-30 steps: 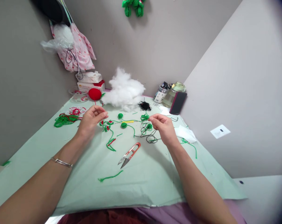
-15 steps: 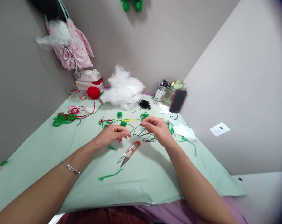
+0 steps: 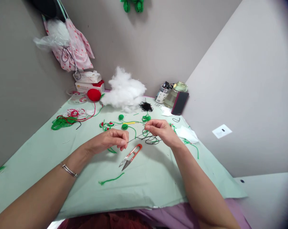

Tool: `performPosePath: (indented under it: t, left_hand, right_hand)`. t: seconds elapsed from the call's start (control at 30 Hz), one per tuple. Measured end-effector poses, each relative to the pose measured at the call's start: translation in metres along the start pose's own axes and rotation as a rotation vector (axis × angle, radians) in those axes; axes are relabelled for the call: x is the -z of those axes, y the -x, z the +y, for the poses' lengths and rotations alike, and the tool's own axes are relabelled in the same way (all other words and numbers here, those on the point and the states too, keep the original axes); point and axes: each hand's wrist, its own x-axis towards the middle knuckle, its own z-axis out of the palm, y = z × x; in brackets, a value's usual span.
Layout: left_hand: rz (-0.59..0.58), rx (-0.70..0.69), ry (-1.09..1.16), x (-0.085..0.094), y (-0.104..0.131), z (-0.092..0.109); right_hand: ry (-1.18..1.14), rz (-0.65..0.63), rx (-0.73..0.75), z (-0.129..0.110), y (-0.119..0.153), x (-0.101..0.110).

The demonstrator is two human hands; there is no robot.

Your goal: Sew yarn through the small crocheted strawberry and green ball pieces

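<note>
A thin dark thread (image 3: 136, 138) stretches between my two hands above the table. My left hand (image 3: 111, 140) pinches its left end, thumb against curled fingers. At the other end my right hand (image 3: 161, 130) is closed in a pinch on the thread; whether it also holds a needle is too small to tell. Orange-handled snips (image 3: 131, 156) lie just below and between the hands. Loops of black yarn (image 3: 152, 140) rest under my right hand. Small green crochet balls (image 3: 125, 127) and a yellow strip (image 3: 129, 122) lie just beyond the hands.
White stuffing (image 3: 126, 90) is heaped at the back. Red, white and green yarn (image 3: 64, 122) lies at left, near a red ball (image 3: 94, 94). A phone (image 3: 180, 103) leans by a bottle (image 3: 171, 98) and a can (image 3: 161, 95). A green strand (image 3: 111, 180) lies in front.
My left hand has moved left and slightly toward me, and its fingers have curled in more. The gap between the hands is wider, with a longer stretch of thread showing. My right hand has barely moved.
</note>
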Motion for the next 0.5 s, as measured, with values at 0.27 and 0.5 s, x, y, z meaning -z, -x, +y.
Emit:
performPosePath:
  t: [0.27, 0.5]
  left_hand:
    - [-0.456, 0.081, -0.088, 0.009, 0.011, 0.010]
    - [-0.450, 0.140, -0.099, 0.007, 0.010, 0.006]
  right_hand:
    - [0.240, 0.424, 0.017, 0.016, -0.010, 0.037]
    - [0.788, 0.306, 0.006, 0.053, -0.020, 0.040]
